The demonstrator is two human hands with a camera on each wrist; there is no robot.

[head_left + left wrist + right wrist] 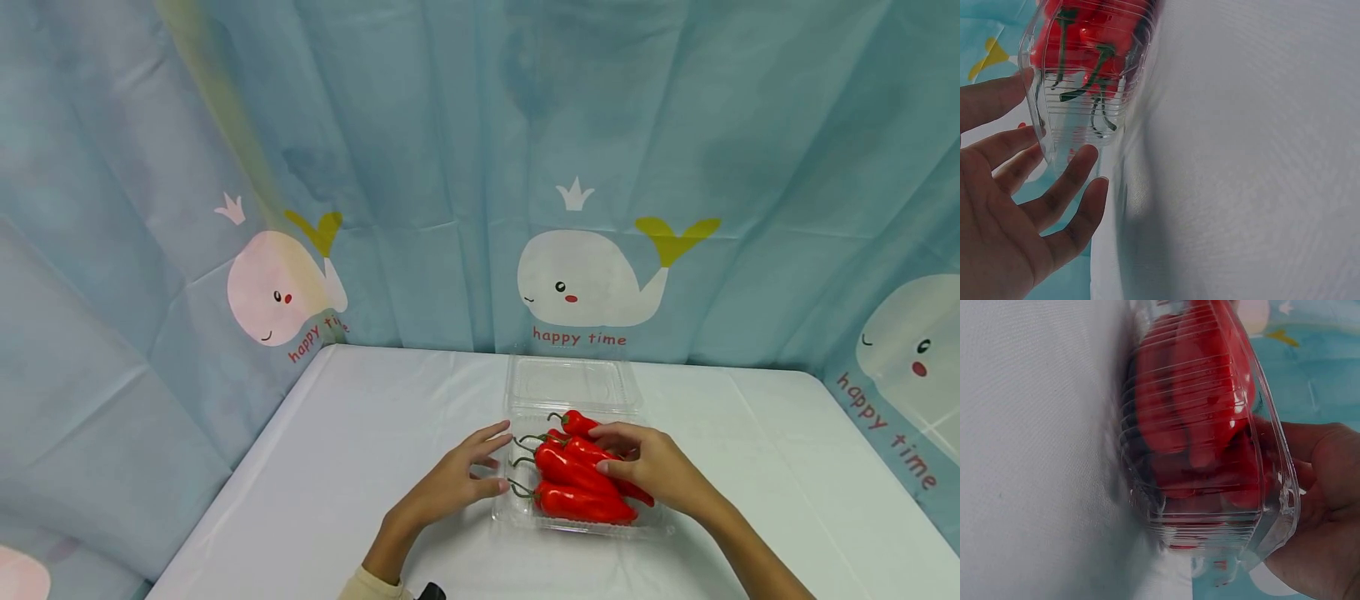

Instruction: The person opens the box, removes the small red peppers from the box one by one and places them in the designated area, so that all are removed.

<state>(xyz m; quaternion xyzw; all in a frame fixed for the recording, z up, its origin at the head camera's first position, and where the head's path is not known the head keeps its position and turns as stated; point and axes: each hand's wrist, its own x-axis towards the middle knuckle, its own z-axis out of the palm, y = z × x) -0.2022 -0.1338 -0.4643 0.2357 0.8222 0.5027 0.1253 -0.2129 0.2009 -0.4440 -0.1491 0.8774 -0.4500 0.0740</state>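
Several glossy red chili peppers (573, 467) with curved green stems lie piled in a clear plastic clamshell box (517, 512). Their stems point left. My right hand (660, 467) reaches over the box from the right, thumb and fingers curled about one of the upper peppers. In the right wrist view, part of this hand (1329, 494) is behind the transparent ribbed wall. On the other side, my left hand (453, 477) is at the box's left edge with fingers spread and loosely bent. The left wrist view shows this hand (1016, 200) beside the rim, holding nothing.
The box's hinged lid (570, 383) lies folded back toward the curtain. A white table (337, 467) supports the box. Behind and beside it hangs a blue curtain (450, 167) printed with whales and words.
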